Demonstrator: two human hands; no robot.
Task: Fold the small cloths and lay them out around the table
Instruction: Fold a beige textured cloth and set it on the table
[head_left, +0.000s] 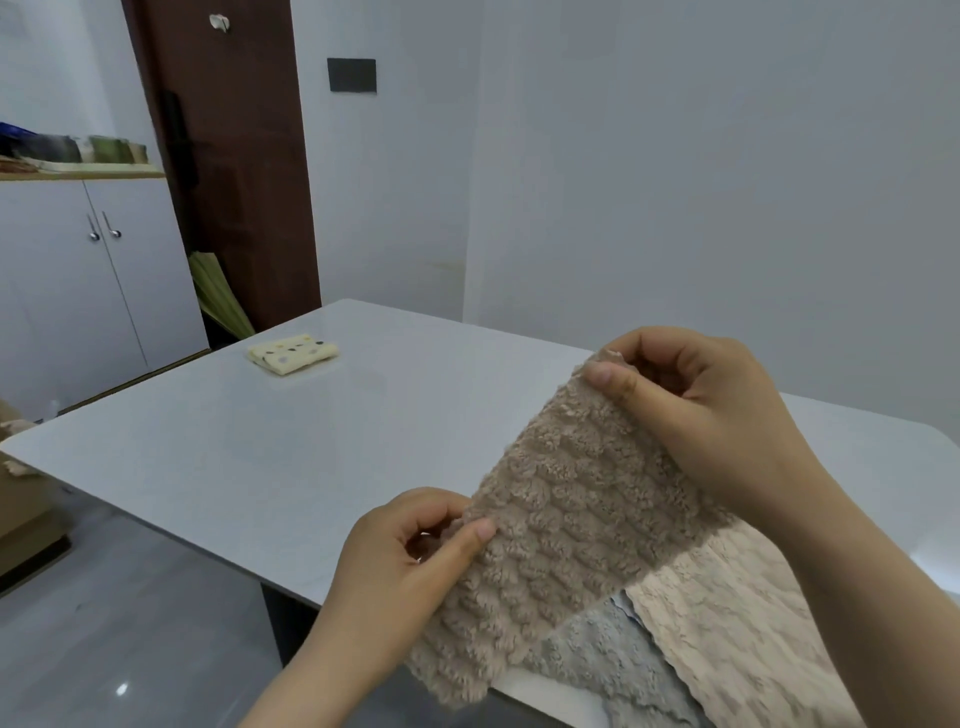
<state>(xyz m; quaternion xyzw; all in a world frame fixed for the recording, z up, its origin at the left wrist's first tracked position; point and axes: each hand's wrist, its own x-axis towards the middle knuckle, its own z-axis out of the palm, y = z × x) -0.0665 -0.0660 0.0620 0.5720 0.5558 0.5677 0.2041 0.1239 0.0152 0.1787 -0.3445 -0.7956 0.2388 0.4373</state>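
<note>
I hold a fluffy beige cloth (561, 519) up over the near right part of the white table (270, 457). My left hand (405, 566) pinches its lower left corner between thumb and fingers. My right hand (701, 410) pinches its upper corner. Under the held cloth lie a grey fluffy cloth (602, 660) and a pale pink textured cloth (727, 623) at the table's near edge. A folded yellow cloth with dots (293, 353) lies flat near the far left corner of the table.
A white cabinet (78, 291) with two handles stands at the left, with items on top. A dark brown door (234, 156) is behind the table. A cardboard box (26, 514) sits on the grey floor at the left.
</note>
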